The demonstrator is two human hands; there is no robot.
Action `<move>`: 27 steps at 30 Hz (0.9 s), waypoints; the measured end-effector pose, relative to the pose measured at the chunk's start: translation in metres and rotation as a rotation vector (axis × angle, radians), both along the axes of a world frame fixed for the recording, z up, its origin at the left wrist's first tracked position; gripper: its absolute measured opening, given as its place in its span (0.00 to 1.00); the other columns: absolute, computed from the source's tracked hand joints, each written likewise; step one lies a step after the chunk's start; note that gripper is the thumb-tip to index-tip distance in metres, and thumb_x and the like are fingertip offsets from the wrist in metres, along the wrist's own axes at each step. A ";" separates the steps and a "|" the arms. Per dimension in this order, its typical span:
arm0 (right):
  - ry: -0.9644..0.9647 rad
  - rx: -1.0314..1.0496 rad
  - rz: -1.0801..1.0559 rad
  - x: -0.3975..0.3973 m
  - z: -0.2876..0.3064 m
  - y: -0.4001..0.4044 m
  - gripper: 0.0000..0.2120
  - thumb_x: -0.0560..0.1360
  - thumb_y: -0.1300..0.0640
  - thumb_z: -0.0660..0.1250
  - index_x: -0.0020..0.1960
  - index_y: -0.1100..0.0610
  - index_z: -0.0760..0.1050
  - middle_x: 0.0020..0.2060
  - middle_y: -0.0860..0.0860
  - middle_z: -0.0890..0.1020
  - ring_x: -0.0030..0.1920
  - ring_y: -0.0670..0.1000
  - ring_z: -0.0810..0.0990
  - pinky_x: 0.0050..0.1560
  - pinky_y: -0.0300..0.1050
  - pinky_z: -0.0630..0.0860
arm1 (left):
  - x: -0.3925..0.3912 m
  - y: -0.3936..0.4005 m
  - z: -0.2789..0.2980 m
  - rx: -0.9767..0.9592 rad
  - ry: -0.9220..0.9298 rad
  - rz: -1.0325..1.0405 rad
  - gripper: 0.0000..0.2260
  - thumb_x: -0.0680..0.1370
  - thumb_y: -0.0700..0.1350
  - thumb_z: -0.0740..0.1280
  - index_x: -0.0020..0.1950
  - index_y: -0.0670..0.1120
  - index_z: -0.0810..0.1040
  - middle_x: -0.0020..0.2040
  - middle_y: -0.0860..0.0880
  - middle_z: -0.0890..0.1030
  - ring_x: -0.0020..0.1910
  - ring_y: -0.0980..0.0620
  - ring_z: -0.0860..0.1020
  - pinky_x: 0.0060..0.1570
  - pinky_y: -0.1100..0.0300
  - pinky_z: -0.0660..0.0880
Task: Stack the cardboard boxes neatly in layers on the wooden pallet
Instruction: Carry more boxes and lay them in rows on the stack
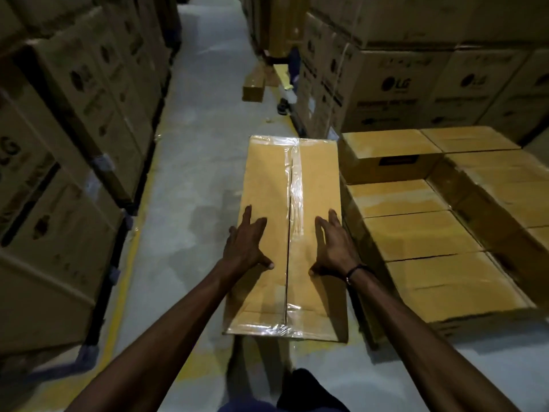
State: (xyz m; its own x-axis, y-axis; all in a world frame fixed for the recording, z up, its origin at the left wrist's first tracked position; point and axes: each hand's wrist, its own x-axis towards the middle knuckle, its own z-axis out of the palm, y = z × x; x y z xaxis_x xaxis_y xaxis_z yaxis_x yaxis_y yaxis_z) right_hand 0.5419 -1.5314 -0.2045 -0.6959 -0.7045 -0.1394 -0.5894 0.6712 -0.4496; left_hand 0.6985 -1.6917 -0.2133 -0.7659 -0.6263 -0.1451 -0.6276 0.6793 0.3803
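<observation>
Where the fingers [252,221] are laid straight and slightly spread, the taped top of a long cardboard box [267,179] is pressed by the left hand [246,245] and right hand [335,248]; the box is seen above the floor [190,162], just beside the stacked boxes [416,233] at right.

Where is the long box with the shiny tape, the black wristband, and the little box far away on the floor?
long box [267,179], head view, bare top left of the tape
wristband [353,271], head view, band on the right wrist
little box [253,87], head view, its top
</observation>
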 end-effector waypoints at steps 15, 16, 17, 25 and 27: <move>-0.031 0.074 -0.354 -0.190 -0.015 -0.054 0.72 0.48 0.50 0.90 0.83 0.55 0.53 0.83 0.55 0.43 0.80 0.62 0.58 0.76 0.63 0.64 | -0.268 -0.104 -0.013 -0.023 -0.040 -0.419 0.57 0.58 0.59 0.86 0.81 0.51 0.60 0.84 0.44 0.43 0.76 0.29 0.61 0.71 0.35 0.69; -0.035 0.074 -0.378 -0.199 -0.016 -0.056 0.72 0.48 0.49 0.90 0.83 0.56 0.53 0.83 0.55 0.43 0.80 0.61 0.58 0.76 0.63 0.64 | -0.284 -0.107 -0.013 -0.030 -0.035 -0.448 0.57 0.58 0.59 0.86 0.81 0.51 0.60 0.84 0.44 0.44 0.76 0.29 0.61 0.71 0.35 0.68; -0.041 0.076 -0.406 -0.210 -0.017 -0.058 0.72 0.47 0.49 0.90 0.82 0.56 0.54 0.83 0.56 0.43 0.80 0.61 0.57 0.76 0.63 0.64 | -0.302 -0.111 -0.013 -0.034 -0.040 -0.486 0.57 0.59 0.59 0.85 0.81 0.50 0.60 0.84 0.44 0.44 0.76 0.30 0.61 0.72 0.35 0.67; -0.032 0.115 -0.562 -0.280 -0.032 -0.071 0.69 0.47 0.46 0.89 0.79 0.60 0.58 0.82 0.61 0.48 0.81 0.62 0.53 0.72 0.65 0.68 | -0.418 -0.138 -0.014 -0.042 -0.055 -0.769 0.56 0.58 0.60 0.85 0.80 0.47 0.63 0.83 0.41 0.45 0.77 0.33 0.62 0.71 0.39 0.69; -0.045 0.122 -0.622 -0.298 -0.037 -0.078 0.70 0.48 0.46 0.89 0.80 0.60 0.57 0.82 0.61 0.48 0.82 0.61 0.51 0.73 0.66 0.66 | -0.447 -0.147 -0.015 -0.043 -0.066 -0.837 0.56 0.58 0.60 0.85 0.80 0.47 0.62 0.83 0.40 0.45 0.79 0.34 0.60 0.71 0.40 0.69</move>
